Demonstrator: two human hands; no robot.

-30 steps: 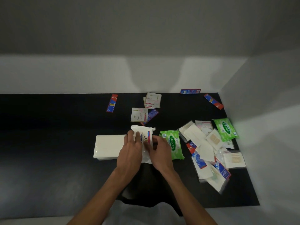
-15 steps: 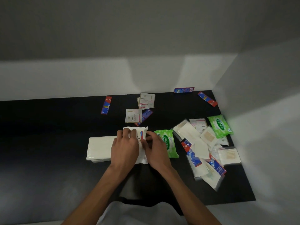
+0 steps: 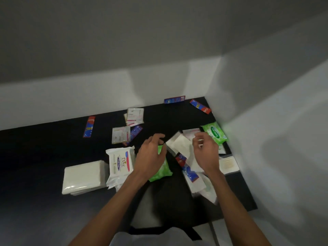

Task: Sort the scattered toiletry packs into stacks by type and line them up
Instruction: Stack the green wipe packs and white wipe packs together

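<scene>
"What lay nearest on the mat (image 3: 44, 157)?"

"Near left, a white tissue stack (image 3: 83, 176). Touching its right side was a Dove pack (image 3: 121, 163), flat, with no hand on it. Near right was a loose pile (image 3: 195, 181) of white and blue packs, all overlapping, with a stick packet (image 3: 228, 164) at its right edge."

"And the hands?"

"Both were over the middle. The left hand (image 3: 150, 157) hung above a green pack (image 3: 161, 172) and hid its far end. Its fingers (image 3: 157, 137) were loosely curled, and I saw nothing in them. Whether the palm touched the pack, I couldn't tell. The right hand (image 3: 206, 153) was over the far part of the pile, its fingertips (image 3: 197, 139) bent in toward the thumb. Whether they pinched a pack or only hovered, I couldn't tell."

"Further back?"

"A second green pack (image 3: 214, 133) lay just right of the right hand, by the wall. Left of the hands, a Dove sachet (image 3: 121, 136) overlapped a blue sachet (image 3: 135, 131). Beyond those, two more Dove sachets (image 3: 134, 115) sat stacked askew. A Colgate sachet (image 3: 89, 126) lay well apart on the left. Farthest off, a blue strip (image 3: 174, 99) stood against the far wall, and a red-tipped strip (image 3: 200, 106) lay in the right corner."
</scene>
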